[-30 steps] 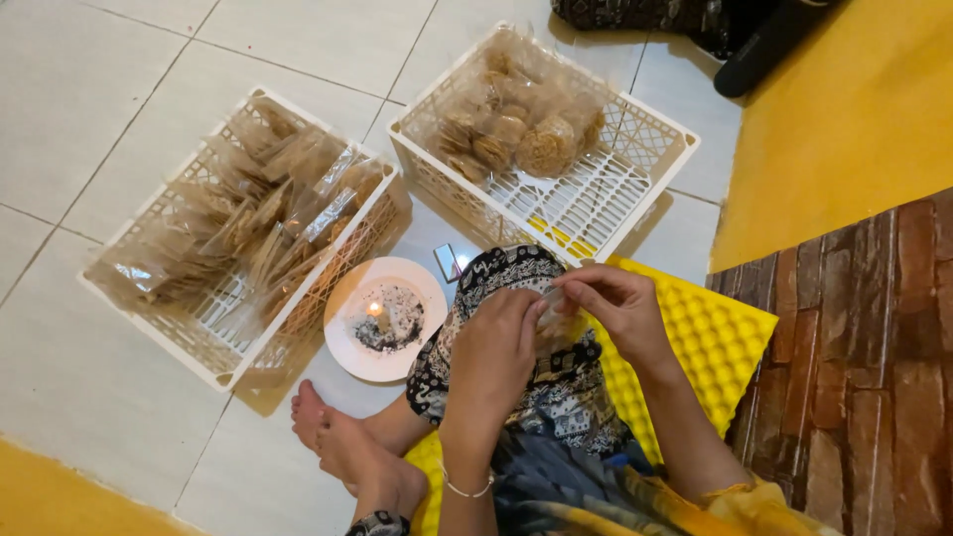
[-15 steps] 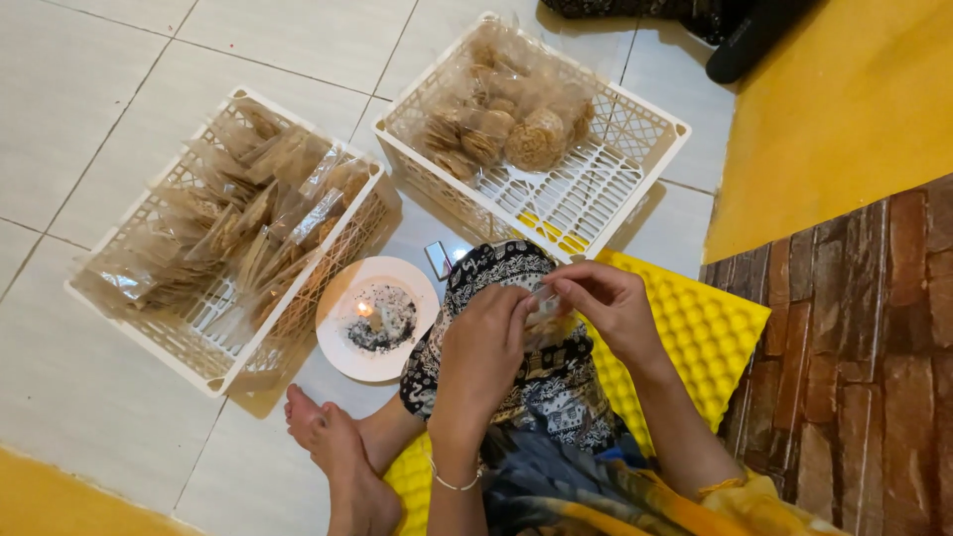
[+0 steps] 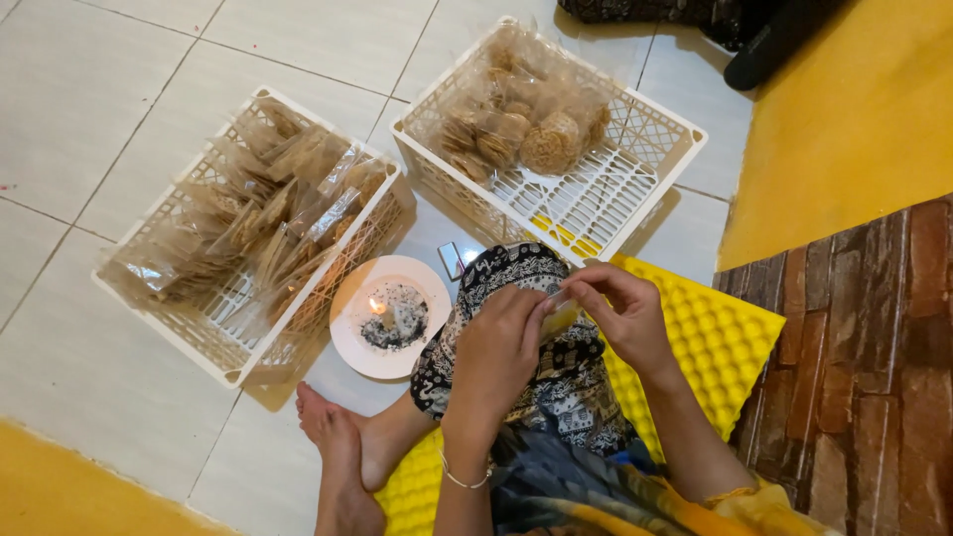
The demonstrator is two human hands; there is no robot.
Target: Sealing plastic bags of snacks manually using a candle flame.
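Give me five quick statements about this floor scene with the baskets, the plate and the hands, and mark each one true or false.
1. Both hands, left hand and right hand, pinch a small clear packet over the lap. True.
2. A small flame burns on the white plate. True.
3. The left basket stands empty. False: it is full of flat clear packets.
4. The far basket holds round brown snacks in bags at one end. True.
5. The person sits on a red cushion. False: the foam mat is yellow.
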